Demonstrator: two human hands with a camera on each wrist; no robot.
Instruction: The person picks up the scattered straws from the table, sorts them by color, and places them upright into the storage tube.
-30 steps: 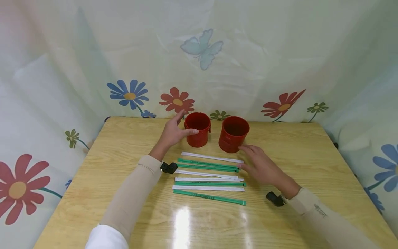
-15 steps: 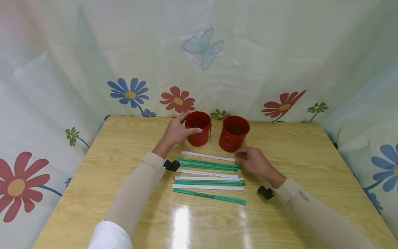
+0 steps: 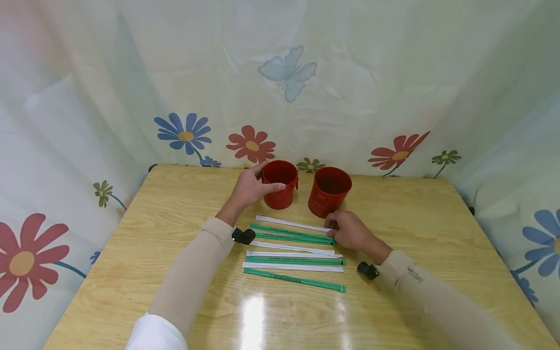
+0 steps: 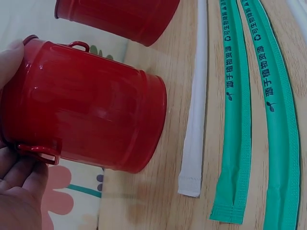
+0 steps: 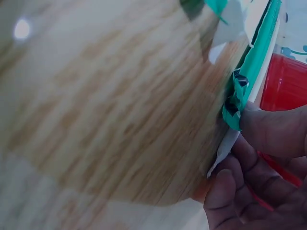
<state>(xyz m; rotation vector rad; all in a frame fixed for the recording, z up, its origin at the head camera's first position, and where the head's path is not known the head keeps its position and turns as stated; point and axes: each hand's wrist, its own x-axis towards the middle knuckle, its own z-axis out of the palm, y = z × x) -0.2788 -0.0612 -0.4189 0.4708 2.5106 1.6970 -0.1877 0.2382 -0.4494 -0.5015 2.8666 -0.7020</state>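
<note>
My left hand (image 3: 247, 189) holds the left red metal bucket (image 3: 281, 198) near its rim, thumb across the front and fingers by a side handle. In the left wrist view that bucket (image 4: 91, 103) fills the left half. My right hand (image 3: 350, 231) pinches the right end of the farthest white paper-wrapped straw (image 3: 288, 223). The right wrist view shows the white wrapper's end (image 5: 223, 152) between thumb and fingers, close to a green wrapper's crumpled end (image 5: 233, 108). The second red bucket (image 3: 324, 200) stands upright just beyond my right hand.
Several white and green wrapped straws lie in a row across the wooden table (image 3: 175, 214), among them a green straw (image 3: 294, 279) nearest me. A flowered curtain (image 3: 350, 87) hangs behind the table and along both sides.
My right hand has moved left and closed on the end of the farthest white straw. My left hand has shifted slightly right and settled onto the left bucket.
</note>
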